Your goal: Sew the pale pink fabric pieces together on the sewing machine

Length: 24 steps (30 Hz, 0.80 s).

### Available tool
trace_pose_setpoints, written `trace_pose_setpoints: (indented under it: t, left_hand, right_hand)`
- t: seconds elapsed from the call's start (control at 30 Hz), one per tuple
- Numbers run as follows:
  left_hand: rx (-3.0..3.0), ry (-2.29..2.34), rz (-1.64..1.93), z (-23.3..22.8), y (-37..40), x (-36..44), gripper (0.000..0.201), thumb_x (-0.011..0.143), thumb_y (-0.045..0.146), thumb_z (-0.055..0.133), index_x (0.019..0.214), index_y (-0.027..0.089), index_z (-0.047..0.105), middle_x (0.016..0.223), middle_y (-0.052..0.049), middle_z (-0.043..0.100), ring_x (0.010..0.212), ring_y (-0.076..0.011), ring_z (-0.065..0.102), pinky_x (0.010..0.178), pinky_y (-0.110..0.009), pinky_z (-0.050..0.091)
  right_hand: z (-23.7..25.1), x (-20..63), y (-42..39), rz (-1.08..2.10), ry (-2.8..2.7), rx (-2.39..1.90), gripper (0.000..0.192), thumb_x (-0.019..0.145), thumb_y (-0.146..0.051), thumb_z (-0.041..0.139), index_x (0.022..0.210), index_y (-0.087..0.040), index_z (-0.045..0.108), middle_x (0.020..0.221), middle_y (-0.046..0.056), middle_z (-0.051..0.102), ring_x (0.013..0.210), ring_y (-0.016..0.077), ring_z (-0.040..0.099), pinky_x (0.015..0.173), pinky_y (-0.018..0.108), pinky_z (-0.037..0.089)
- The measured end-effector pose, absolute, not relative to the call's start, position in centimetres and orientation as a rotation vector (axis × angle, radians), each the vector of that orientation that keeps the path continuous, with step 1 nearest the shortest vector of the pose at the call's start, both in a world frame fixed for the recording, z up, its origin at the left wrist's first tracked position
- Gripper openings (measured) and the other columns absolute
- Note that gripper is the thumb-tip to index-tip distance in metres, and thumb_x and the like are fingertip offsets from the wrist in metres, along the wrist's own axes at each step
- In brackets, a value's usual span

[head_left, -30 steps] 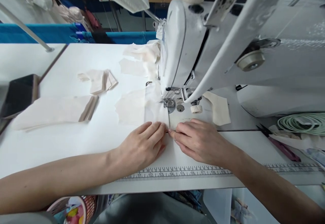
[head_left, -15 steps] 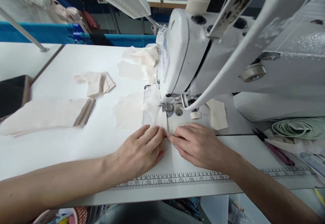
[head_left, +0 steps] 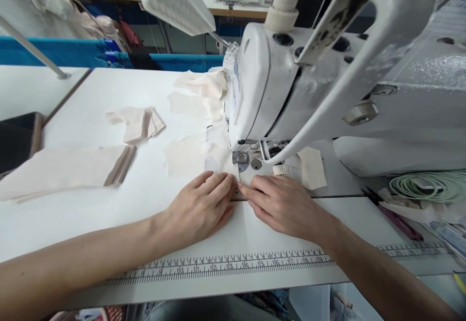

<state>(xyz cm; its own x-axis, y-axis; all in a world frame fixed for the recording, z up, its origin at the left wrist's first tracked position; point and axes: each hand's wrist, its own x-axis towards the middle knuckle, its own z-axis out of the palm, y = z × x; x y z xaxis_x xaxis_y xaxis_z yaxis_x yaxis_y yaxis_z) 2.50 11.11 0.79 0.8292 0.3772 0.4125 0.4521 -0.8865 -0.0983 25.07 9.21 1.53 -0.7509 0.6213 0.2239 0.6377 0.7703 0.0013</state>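
Left hand: we see our left hand (head_left: pixel 198 209) lying flat, fingers together, pressing the pale fabric piece (head_left: pixel 192 153) down on the desk (head_left: pixel 91 214) just in front of the presser foot (head_left: pixel 240 157).
Right hand: our right hand (head_left: pixel 282 203) is flat too, gripping nothing, its fingertips touching the left ones at the fabric's near edge.
Fabric place: it lies under the sewing machine (head_left: pixel 291 83) head, near the middle of the desk, well back from the front edge with its printed ruler (head_left: pixel 233 265).
Risk, fingers: we judge both sets of fingertips close to the needle; a push too far forward could bring them under the foot.
Risk, seam: uneven pressure from the two hands could skew the edge and let the stitch line wander.
Risk, clutter: the stacked pieces (head_left: pixel 69 165) toward the left edge sit well apart, so little chance of snagging.
Change: against the earlier frame, our hands sit nearer the foot, and less fabric shows in front of it.
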Motion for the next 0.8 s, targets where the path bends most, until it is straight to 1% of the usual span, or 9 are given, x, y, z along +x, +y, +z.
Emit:
trace_pose_setpoints:
  t: [0.2,0.33,0.43,0.57,0.67,0.8]
  left_hand:
    - [-2.809,-0.652,-0.566,0.8,12.2,2.5,0.03,0.095,0.021,0.046,0.107,0.003,0.067,0.114,-0.016,0.067,0.106,-0.0265,0.064,0.089,-0.038,0.056]
    - [-2.822,-0.659,-0.557,0.5,12.8,2.5,0.029,0.095,0.021,0.047,0.108,0.003,0.066,0.116,-0.017,0.066,0.108,-0.028,0.063,0.089,-0.04,0.056]
    - [-2.83,-0.682,-0.565,0.3,13.4,2.4,0.028,0.095,0.02,0.047,0.108,0.004,0.066,0.116,-0.017,0.066,0.109,-0.0274,0.063,0.089,-0.04,0.055]
    - [-2.845,-0.722,-0.582,0.2,13.9,2.4,0.03,0.096,0.021,0.045,0.111,0.005,0.066,0.118,-0.015,0.066,0.111,-0.0267,0.062,0.091,-0.039,0.055]
    - [-2.872,-0.744,-0.579,0.3,14.1,2.3,0.032,0.096,0.022,0.045,0.114,0.004,0.064,0.121,-0.016,0.065,0.115,-0.0266,0.061,0.094,-0.039,0.054]
    - [-2.885,-0.762,-0.543,0.3,14.1,2.2,0.033,0.097,0.021,0.043,0.116,0.004,0.064,0.123,-0.015,0.065,0.117,-0.026,0.06,0.095,-0.039,0.054]
  right_hand:
    - [1.3,24.9,9.8,-0.248,-2.747,-1.035,0.033,0.097,-0.017,0.042,0.123,-0.009,0.061,0.088,0.006,0.063,0.068,0.013,0.054,0.06,0.029,0.036]
    - [1.3,24.6,10.2,-0.351,-2.733,-1.087,0.034,0.097,-0.017,0.042,0.125,-0.01,0.061,0.089,0.005,0.065,0.07,0.0129,0.056,0.061,0.029,0.039]
    - [1.3,24.3,10.5,-0.463,-2.744,-1.153,0.036,0.096,-0.016,0.041,0.127,-0.012,0.06,0.093,0.007,0.066,0.07,0.0136,0.057,0.063,0.03,0.041]
    - [1.3,24.0,10.8,-0.505,-2.741,-1.239,0.038,0.095,-0.016,0.041,0.128,-0.014,0.057,0.098,0.007,0.066,0.077,0.0157,0.059,0.067,0.03,0.043]
    - [1.2,23.7,10.7,-0.524,-2.724,-1.251,0.038,0.094,-0.015,0.04,0.128,-0.013,0.057,0.095,0.008,0.065,0.079,0.0173,0.06,0.068,0.031,0.045]
    - [1.1,23.5,10.5,-0.534,-2.708,-1.233,0.038,0.094,-0.012,0.039,0.127,-0.011,0.058,0.091,0.008,0.064,0.072,0.0171,0.059,0.065,0.033,0.045]
